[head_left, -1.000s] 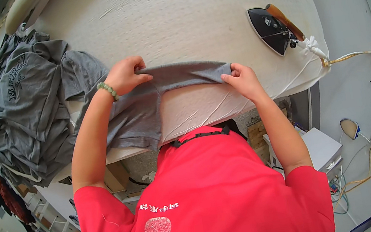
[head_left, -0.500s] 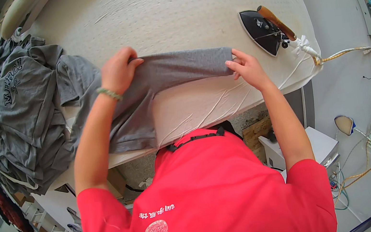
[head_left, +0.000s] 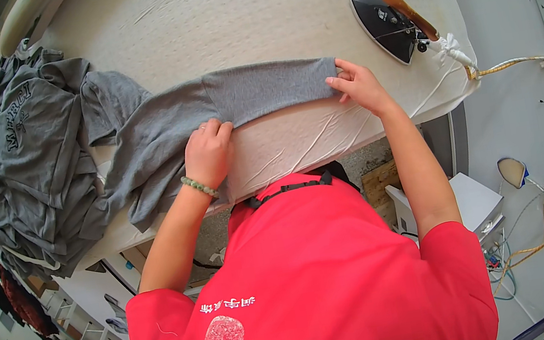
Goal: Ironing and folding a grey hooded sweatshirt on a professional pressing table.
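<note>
A grey sweatshirt [head_left: 164, 119] lies on the padded ironing table, one sleeve [head_left: 273, 88] stretched out flat to the right. My left hand [head_left: 209, 153], with a beaded bracelet at the wrist, pinches the sleeve's near edge around its upper part. At the far end of that sleeve, my right hand [head_left: 360, 87] holds the edge between thumb and fingers. An iron [head_left: 391, 26] with a black plate and wooden handle rests on the table beyond my right hand.
A heap of grey garments [head_left: 30, 172] covers the table's left end. From the iron, a wrapped hose [head_left: 518, 62] runs off to the right. The white-covered table [head_left: 248, 17] ends just before my body. A white cabinet [head_left: 473, 202] stands below on the right.
My left hand has moved from the sleeve's far edge to its near edge, closer to me. The sleeve now lies flatter, and the garment's lower part has shifted; my right hand keeps its hold.
</note>
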`<state>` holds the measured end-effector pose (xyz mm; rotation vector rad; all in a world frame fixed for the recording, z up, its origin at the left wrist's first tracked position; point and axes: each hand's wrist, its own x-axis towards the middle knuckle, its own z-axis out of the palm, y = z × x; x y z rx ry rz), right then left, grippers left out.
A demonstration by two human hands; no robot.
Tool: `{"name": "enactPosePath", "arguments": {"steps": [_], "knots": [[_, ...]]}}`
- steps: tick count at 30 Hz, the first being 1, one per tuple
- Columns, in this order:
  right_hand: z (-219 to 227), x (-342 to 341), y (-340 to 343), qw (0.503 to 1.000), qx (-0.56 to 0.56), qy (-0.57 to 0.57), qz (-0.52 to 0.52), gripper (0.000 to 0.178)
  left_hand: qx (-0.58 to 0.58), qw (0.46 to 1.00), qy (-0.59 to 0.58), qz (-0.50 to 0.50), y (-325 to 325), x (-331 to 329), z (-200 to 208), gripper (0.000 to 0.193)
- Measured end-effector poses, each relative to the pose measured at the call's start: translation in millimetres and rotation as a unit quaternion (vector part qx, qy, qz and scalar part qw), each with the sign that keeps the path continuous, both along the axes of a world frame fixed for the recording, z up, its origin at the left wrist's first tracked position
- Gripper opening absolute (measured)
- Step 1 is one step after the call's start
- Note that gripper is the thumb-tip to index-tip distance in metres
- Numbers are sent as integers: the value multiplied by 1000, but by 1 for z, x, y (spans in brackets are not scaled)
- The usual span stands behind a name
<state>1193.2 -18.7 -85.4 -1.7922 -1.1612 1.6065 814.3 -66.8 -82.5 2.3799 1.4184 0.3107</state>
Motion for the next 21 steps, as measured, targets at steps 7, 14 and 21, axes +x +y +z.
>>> {"name": "enactPosePath", "arguments": {"steps": [7,14,21], "knots": [[14,-9,-4,1000,20,18,-1,68,77,993,-38,-78,31,24,-2,31],[51,-13,-5,999,36,17,30,65,94,994,8,-52,39,56,-18,43],[1,-15,-19,999,10,8,-38,58,54,990,-83,-100,44,129,-26,47]]}}
